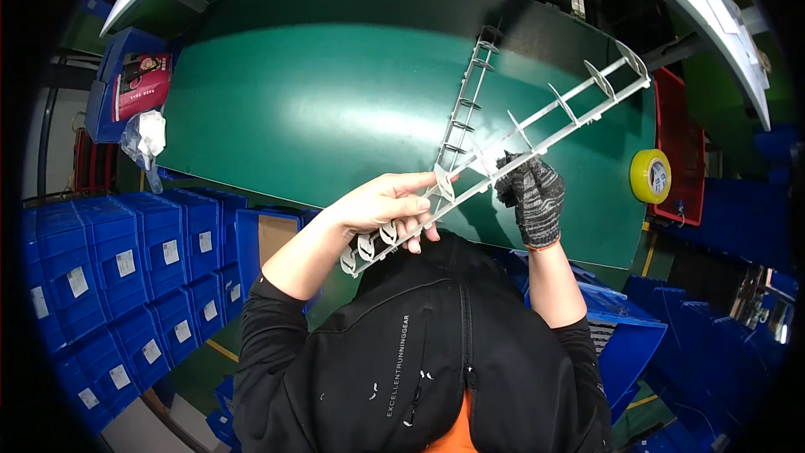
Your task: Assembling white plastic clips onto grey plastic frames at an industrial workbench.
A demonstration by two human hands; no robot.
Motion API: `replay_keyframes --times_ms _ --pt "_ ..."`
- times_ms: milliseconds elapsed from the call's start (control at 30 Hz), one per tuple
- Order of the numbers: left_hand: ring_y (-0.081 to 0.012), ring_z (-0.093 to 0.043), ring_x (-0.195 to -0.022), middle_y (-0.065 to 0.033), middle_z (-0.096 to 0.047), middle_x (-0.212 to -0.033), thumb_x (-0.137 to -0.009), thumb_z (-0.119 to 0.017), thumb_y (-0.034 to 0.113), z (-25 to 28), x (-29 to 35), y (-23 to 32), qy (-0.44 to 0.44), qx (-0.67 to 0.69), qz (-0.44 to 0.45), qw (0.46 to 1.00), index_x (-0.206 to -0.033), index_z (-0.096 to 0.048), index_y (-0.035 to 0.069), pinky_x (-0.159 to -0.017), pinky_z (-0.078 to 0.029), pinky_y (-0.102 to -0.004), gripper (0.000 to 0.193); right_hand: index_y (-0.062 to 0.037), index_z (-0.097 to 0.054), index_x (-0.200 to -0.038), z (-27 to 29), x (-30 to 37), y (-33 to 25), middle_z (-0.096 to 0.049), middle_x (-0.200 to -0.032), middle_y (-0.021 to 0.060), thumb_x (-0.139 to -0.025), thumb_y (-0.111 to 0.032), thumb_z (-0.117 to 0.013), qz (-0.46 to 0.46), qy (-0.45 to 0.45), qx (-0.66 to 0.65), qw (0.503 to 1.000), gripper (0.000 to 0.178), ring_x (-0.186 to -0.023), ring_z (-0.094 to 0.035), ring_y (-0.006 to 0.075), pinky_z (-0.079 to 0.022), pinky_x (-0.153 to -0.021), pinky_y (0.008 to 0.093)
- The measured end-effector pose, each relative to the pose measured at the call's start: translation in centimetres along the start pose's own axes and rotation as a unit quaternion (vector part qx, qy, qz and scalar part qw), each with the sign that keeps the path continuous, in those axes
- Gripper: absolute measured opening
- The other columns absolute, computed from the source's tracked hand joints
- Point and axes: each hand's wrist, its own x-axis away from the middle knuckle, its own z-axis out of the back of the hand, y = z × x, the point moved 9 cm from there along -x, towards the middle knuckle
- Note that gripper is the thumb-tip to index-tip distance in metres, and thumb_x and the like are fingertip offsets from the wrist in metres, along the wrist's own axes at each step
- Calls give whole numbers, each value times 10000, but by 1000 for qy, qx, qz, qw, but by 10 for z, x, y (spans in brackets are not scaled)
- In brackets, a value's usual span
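A long white ladder-like frame (560, 127), with two rails and several rounded plates across it, is held tilted above the table, running from near my body up to the far right. My bare left hand (390, 205) grips its nearer half, fingers around the rail and a plate. Against the lower rail near the frame's middle is my right hand (538, 201), in a grey and black knit glove. Its fingers are curled around a dark, fuzzy patch; whether that is a cloth or the glove's fingertips I cannot tell. A second, similar frame (464, 106) lies on the table beyond.
The green table (277, 101) spreads ahead. At its right edge sits a yellow tape roll (651, 176) beside a red bin (681, 117). A blue bin (105, 88) with a red package (141, 85) stands left. Stacked blue crates (126, 243) fill the lower left.
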Motion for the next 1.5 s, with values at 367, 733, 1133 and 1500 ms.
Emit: replay_keyframes --times_ms 367,733,1133,1500 --pt "-205 -628 -539 -199 -612 -725 -879 -453 110 -9 -7 -6 -43 -11 25 999 -1323 -305 21 -488 -505 -248 477 3 -638 -871 2 1 -18 -605 -649 52 -827 -96 -553 61 9 105 993 138 -560 -553 111 -437 -525 247" --pt "-190 -648 -725 -169 -633 -875 -914 -438 217 9 -18 -3 36 -34 -49 998 -1013 -496 28 -624 -520 -251 221 -54 -555 -779 23 11 30 -481 -519 -3 -863 -300 -516 -135 150 -108 973 263 -378 -392 72 -303 -363 199" --pt "-146 -524 -843 -97 -489 -1055 -771 -601 117 11 -16 19 172 -340 -222 898 -858 -547 36 -670 -438 -239 130 -29 -607 -782 -10 2 -21 -587 -720 165 -798 -136 -566 115 4 304 946 116 -650 -569 325 -444 -590 383" --pt "-168 -543 -826 -113 -466 -1127 -785 -590 76 2 -6 26 306 -479 -258 781 -874 -559 36 -685 -454 -283 103 -16 -615 -849 -24 12 13 -545 -607 24 -825 -140 -563 -53 10 111 992 136 -537 -477 95 -391 -501 253"
